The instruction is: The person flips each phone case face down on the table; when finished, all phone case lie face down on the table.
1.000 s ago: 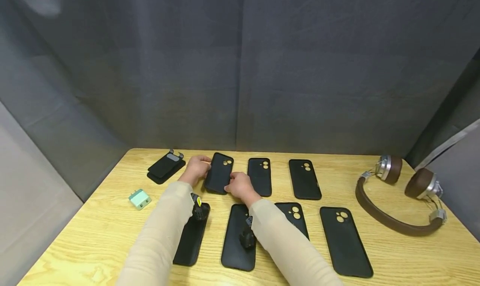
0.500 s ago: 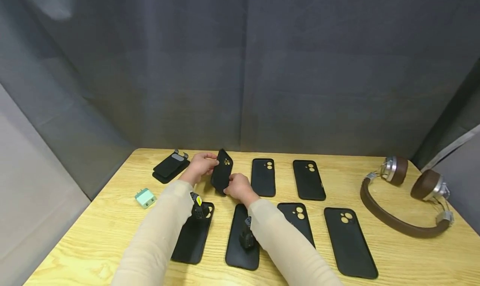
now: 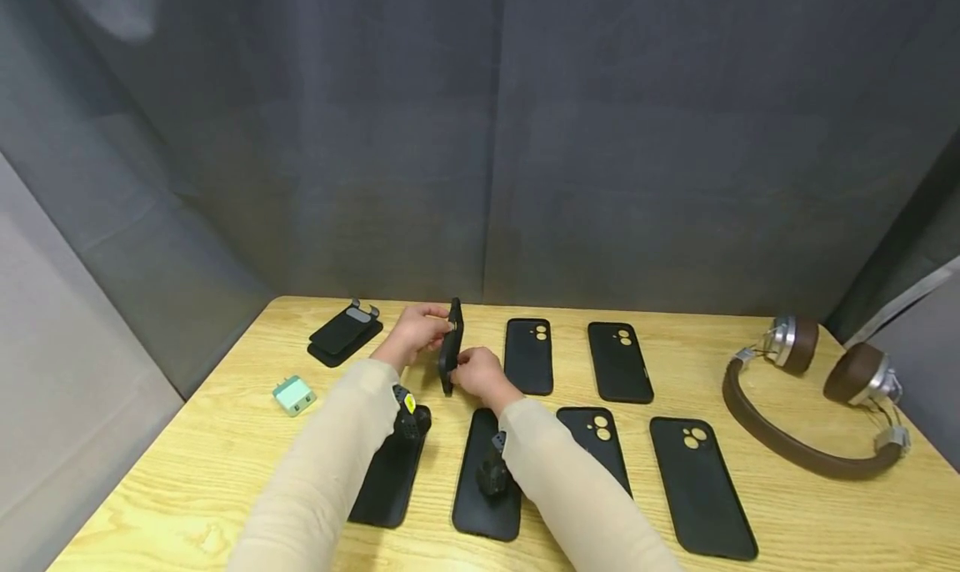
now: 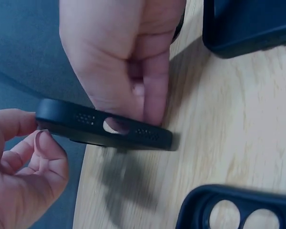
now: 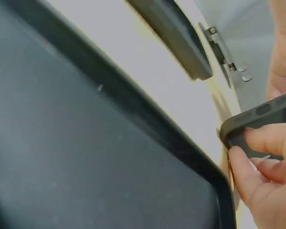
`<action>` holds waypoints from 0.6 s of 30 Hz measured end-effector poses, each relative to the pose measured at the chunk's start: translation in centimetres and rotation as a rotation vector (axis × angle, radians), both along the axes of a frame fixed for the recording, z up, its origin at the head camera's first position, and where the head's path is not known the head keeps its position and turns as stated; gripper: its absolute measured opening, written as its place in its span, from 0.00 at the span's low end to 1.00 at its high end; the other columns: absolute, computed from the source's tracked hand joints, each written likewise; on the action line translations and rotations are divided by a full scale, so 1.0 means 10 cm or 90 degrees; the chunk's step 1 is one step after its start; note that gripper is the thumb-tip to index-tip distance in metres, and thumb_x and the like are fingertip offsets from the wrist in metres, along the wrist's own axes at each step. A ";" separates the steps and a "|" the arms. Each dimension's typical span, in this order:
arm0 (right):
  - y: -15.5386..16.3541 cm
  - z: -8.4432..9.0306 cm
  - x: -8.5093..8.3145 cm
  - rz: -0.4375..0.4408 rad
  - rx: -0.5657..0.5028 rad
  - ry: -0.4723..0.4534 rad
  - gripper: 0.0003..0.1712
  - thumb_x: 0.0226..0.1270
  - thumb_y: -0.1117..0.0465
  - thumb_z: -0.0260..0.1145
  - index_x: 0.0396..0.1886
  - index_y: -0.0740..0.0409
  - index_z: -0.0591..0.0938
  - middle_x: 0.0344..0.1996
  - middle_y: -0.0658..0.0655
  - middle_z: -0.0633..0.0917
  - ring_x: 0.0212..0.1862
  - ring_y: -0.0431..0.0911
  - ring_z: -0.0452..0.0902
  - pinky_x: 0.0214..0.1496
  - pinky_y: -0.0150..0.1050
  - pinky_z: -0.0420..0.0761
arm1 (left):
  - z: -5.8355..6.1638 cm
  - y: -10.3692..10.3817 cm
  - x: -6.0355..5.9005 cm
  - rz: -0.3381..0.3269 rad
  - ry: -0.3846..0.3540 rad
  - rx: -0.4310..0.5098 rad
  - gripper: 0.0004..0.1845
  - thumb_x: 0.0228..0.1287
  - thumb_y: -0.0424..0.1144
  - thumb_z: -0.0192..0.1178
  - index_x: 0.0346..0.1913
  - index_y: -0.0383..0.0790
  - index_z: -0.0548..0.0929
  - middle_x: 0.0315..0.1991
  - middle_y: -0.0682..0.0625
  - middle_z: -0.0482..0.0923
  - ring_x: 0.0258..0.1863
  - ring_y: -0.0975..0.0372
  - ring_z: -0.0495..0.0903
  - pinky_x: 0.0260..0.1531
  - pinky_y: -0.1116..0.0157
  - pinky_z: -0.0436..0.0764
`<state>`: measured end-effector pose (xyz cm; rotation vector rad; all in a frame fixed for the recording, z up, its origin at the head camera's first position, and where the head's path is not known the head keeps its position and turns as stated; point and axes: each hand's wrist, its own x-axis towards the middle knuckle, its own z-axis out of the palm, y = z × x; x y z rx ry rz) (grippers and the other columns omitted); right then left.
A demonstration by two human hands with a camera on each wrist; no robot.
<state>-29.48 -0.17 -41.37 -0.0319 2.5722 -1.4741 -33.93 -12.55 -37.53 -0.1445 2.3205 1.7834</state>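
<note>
Both hands hold one black phone case (image 3: 452, 347), tipped up on its long side near the back of the table. My left hand (image 3: 417, 332) pinches its upper part from the left. At the lower end my right hand (image 3: 480, 372) grips the edge with thumb and fingers. The left wrist view shows the held phone case (image 4: 105, 126) end-on, with a port cutout and rows of small holes, between my left hand (image 4: 31, 167) and right hand (image 4: 117, 57). In the right wrist view, its corner (image 5: 233, 129) sits over my right fingers.
Several other black phone cases lie flat, including one behind (image 3: 528, 355) and one in front (image 3: 705, 489). Brown headphones (image 3: 810, 447) are at right. A mint charger plug (image 3: 294, 395) and a black flat item with two metal prongs (image 3: 345, 332) lie at left.
The held phone case has tilted from nearly flat to standing on its side, its left edge raised by my left hand. The view has shifted slightly left.
</note>
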 end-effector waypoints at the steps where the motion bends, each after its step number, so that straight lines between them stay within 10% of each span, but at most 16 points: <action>1: 0.00 0.00 0.00 -0.014 -0.037 -0.009 0.18 0.57 0.68 0.64 0.48 0.69 0.79 0.46 0.64 0.81 0.42 0.49 0.78 0.43 0.39 0.78 | 0.00 0.01 0.00 0.000 -0.003 -0.001 0.18 0.60 0.28 0.57 0.55 0.31 0.74 0.31 0.47 0.76 0.21 0.63 0.70 0.25 0.68 0.71; 10: 0.00 0.13 0.07 -0.096 -0.287 -0.051 0.17 0.68 0.62 0.55 0.50 0.69 0.77 0.35 0.62 0.80 0.37 0.46 0.80 0.44 0.40 0.81 | 0.01 0.01 0.00 0.005 -0.013 -0.015 0.18 0.61 0.30 0.56 0.54 0.33 0.74 0.33 0.45 0.76 0.22 0.63 0.71 0.27 0.66 0.71; 18: -0.05 0.20 0.13 -0.081 -0.251 -0.026 0.19 0.62 0.59 0.64 0.48 0.68 0.79 0.43 0.63 0.81 0.39 0.50 0.82 0.40 0.40 0.82 | 0.03 0.01 0.02 -0.010 -0.017 -0.028 0.18 0.62 0.30 0.56 0.56 0.33 0.73 0.30 0.46 0.74 0.18 0.64 0.69 0.24 0.67 0.69</action>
